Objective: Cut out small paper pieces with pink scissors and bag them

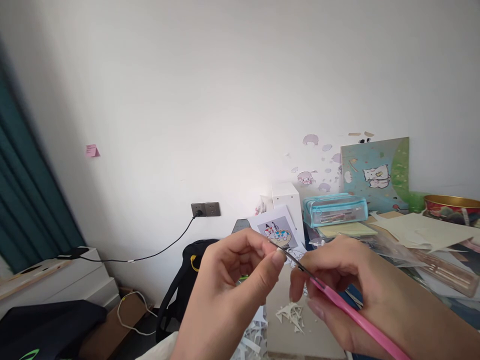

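My right hand point(360, 295) grips a pink-handled craft knife point(348, 310) like a pen, its dark metal tip pointing up-left. My left hand point(228, 285) is curled, thumb and forefinger pinched together at the blade's tip point(285, 251); whatever is between them is too small to make out. Both hands hover above a grey cutting board point(285, 325) carrying white paper scraps point(290, 315).
A cluttered desk at right holds a blue transparent pencil case point(335, 209), a cartoon print point(276, 232), a white box point(286, 196), cream paper sheets point(423, 229) and a red-and-gold tin point(452, 206). A black bag point(183, 287), a wall socket point(205, 209) with its cable, and white drawers point(56, 282) sit to the left.
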`<state>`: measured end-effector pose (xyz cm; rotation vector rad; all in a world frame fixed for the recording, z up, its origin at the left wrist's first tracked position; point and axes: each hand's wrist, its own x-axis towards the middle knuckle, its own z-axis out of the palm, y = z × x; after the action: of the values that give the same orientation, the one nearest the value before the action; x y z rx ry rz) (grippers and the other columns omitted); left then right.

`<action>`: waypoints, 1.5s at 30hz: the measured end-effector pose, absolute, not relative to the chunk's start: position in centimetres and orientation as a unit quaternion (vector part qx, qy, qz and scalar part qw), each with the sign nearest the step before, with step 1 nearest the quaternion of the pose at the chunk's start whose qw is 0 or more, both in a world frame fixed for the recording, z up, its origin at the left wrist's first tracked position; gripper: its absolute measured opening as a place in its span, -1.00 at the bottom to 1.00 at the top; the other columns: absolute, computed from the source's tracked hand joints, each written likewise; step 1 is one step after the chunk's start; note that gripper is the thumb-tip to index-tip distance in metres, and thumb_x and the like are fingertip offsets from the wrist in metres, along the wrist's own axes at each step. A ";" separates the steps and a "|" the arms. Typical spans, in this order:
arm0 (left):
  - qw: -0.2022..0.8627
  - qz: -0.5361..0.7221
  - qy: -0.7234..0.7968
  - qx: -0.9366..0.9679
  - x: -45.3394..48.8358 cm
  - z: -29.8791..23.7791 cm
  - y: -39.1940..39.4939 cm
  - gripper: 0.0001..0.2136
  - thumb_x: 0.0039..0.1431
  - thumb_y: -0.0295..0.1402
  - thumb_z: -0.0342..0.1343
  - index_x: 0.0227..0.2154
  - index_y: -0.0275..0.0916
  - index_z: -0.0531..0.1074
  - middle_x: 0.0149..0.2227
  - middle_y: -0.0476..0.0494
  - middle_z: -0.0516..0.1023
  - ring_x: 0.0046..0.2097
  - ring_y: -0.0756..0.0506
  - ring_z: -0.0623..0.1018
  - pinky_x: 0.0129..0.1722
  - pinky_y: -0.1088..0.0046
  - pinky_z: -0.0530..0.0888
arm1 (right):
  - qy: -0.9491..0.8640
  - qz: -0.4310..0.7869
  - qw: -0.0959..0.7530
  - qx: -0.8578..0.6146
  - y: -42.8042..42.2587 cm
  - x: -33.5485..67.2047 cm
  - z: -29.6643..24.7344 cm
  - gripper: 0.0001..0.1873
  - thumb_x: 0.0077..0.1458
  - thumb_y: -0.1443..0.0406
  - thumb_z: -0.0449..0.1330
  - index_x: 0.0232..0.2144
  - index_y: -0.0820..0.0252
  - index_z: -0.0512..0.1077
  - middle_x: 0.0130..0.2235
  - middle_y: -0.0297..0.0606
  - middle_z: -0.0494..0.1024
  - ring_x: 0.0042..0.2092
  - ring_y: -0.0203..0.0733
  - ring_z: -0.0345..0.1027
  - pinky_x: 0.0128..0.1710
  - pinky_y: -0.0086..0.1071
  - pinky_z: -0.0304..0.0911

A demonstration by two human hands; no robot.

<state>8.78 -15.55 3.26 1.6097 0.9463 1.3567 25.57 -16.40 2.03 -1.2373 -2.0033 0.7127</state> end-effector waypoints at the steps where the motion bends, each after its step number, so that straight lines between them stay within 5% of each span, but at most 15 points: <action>1: 0.402 0.539 0.376 0.638 8.7 3.3 -15.6 -0.82 0.04 -0.29 0.21 -0.57 -0.25 0.43 -0.66 0.07 0.24 -0.59 0.09 0.15 -0.62 0.61 0.11 | -0.766 0.271 0.342 -0.472 -16.4 25.6 2.0 -0.73 -0.18 0.49 0.12 -0.44 0.10 0.52 -0.50 -0.32 0.40 -0.44 -0.23 0.31 -0.61 -0.49 0.11; 11: 0.414 0.521 0.376 0.645 8.5 3.2 -15.4 -0.81 0.03 -0.30 0.23 -0.58 -0.26 0.39 -0.61 0.05 0.32 -0.58 0.10 0.15 -0.61 0.62 0.12 | -0.776 0.254 0.361 -0.450 -16.3 26.0 2.2 -0.68 -0.23 0.54 0.10 -0.44 0.16 0.54 -0.53 -0.40 0.32 -0.55 -0.37 0.17 -0.62 -0.53 0.05; 34: 0.472 0.524 0.321 0.632 8.5 2.4 -14.3 -0.86 0.09 -0.31 0.21 -0.51 -0.23 0.44 -0.67 0.10 0.28 -0.61 0.11 0.24 -0.63 0.67 0.19 | -0.774 0.274 0.365 -0.439 -16.0 25.1 2.7 -0.72 -0.25 0.56 0.05 -0.49 0.19 0.44 -0.60 -0.49 0.11 -0.53 -0.36 -0.03 -0.55 -0.50 0.05; 45: 0.491 0.517 0.306 0.631 8.4 2.5 -14.6 -0.84 0.07 -0.33 0.23 -0.55 -0.23 0.43 -0.62 0.10 0.32 -0.61 0.13 0.22 -0.63 0.69 0.22 | -0.770 0.253 0.381 -0.445 -16.1 25.2 1.8 -0.79 -0.23 0.50 0.13 -0.51 0.18 0.49 -0.55 -0.38 0.36 -0.51 -0.32 0.19 -0.56 -0.51 0.13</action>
<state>8.35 -14.62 2.48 1.5319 0.7420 1.2560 25.22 -16.10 1.82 -1.1359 -1.9655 0.6451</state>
